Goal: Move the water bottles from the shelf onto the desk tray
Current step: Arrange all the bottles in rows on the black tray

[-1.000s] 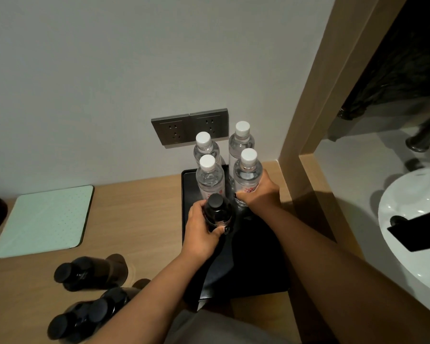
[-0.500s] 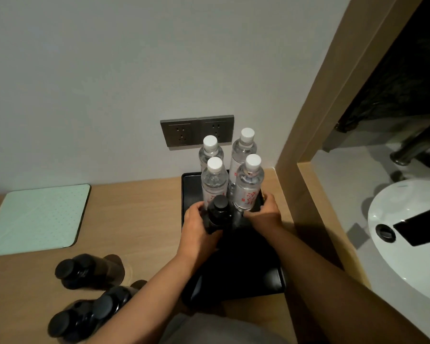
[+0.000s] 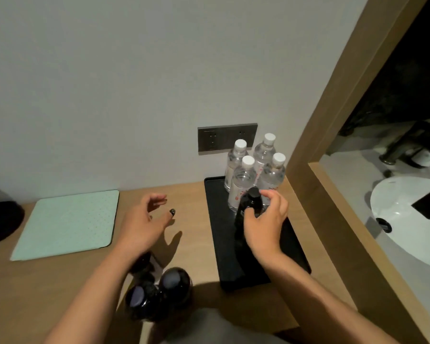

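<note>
1. Since half a second ago, the left hand [image 3: 140, 223] has let go of the dark bottle [image 3: 250, 209] and swung out to the left, off the tray [image 3: 219, 219]; the right hand [image 3: 265, 225] has closed in on that bottle.
2. Now the dark bottle stands upright on the black tray, just in front of the four clear water bottles [image 3: 255, 170], which stand in a tight two-by-two cluster at the tray's far end by the wall.
3. Right-hand fingers [image 3: 271, 194] curl around the dark bottle's right side, with the thumb pressed against its front below the black cap; the grip looks closed on it.
4. Left-hand fingers [image 3: 157, 198] are spread and loosely curved, holding nothing, and hover above the bare wooden worktop [image 3: 191, 202] between the tray and a pale green pad [image 3: 67, 222].
5. More dark bottles [image 3: 159, 289] lie on the worktop near its front edge, partly under the left forearm.
6. A grey wall socket plate [image 3: 216, 139] sits behind the clear bottles, and a white basin [image 3: 407, 219] shows beyond the wooden frame on the right.
</note>
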A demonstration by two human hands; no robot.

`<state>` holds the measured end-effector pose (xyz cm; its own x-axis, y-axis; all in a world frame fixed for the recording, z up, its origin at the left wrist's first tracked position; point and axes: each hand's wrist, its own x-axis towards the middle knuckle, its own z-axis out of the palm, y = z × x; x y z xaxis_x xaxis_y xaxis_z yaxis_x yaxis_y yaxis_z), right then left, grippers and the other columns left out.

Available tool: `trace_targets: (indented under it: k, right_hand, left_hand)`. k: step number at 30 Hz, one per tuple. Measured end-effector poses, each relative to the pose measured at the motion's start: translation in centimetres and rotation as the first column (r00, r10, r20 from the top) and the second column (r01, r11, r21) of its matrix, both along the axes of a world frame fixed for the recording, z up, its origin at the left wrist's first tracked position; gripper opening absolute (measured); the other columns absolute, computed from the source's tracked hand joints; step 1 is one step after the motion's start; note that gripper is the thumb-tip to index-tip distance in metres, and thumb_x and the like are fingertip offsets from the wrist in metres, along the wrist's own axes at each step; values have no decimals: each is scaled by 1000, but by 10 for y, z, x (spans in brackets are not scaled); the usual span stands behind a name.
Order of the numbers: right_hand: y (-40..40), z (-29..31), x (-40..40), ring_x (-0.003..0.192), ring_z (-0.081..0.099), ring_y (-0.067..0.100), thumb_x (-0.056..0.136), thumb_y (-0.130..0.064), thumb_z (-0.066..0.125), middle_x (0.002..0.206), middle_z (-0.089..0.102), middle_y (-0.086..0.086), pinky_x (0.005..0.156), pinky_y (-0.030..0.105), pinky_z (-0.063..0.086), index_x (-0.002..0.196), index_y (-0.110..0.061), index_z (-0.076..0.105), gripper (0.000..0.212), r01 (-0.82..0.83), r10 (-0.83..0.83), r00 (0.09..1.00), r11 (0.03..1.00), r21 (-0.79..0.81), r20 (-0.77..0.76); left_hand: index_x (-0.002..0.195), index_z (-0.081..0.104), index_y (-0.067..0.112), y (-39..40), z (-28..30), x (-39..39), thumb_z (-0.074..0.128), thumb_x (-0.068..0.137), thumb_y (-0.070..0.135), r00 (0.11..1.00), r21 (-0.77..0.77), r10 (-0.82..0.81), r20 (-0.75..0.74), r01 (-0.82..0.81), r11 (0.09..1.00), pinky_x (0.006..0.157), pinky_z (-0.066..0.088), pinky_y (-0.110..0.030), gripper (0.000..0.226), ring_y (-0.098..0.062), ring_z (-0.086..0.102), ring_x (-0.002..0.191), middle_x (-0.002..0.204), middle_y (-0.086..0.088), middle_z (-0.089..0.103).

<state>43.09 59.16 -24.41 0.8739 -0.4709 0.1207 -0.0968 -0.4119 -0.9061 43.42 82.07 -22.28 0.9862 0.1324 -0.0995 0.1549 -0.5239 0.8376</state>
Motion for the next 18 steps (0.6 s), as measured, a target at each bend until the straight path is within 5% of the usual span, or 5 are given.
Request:
trace_targets:
  k: [5, 8, 12, 18]
  right_hand:
    - [55, 3, -28, 122, 24, -2, 81, 0, 62, 134, 30, -7, 98, 10, 21, 113, -21, 49, 41, -144, 146, 989, 986, -80, 22]
    - [77, -6, -44, 131, 28, 5, 82, -3, 60, 135, 31, -7, 93, 2, 22, 112, -25, 49, 38, -168, 167, 985, 984, -59, -32]
    - [92, -10, -60, 132, 33, 8, 83, -5, 60, 133, 32, -11, 105, 22, 34, 110, -28, 51, 36, -154, 151, 987, 987, -48, -64]
    - [102, 3, -71, 125, 40, 3, 84, -4, 59, 127, 36, -12, 108, 33, 39, 107, -30, 53, 35, -102, 99, 993, 994, -40, -59]
  left_hand:
    - [124, 56, 24, 50, -38, -20, 71, 83, 23, 965, 55, -165, -205, 179, 982, 99, 36, -27, 43, -13, 50, 122, 125, 5, 58]
    - [116, 60, 27, 58, -56, -29, 73, 81, 24, 962, -10, -192, -197, 194, 981, 89, 41, -22, 38, -7, 58, 109, 118, 8, 62]
    - [113, 59, 29, 57, -60, -33, 74, 80, 15, 980, -76, -185, -75, 179, 981, 82, 44, -13, 38, 3, 59, 100, 107, 16, 65]
    - [79, 69, 25, 58, -72, -44, 74, 79, 15, 999, -139, -46, 25, 49, 989, 73, 51, -24, 12, -3, 66, 77, 79, 7, 71]
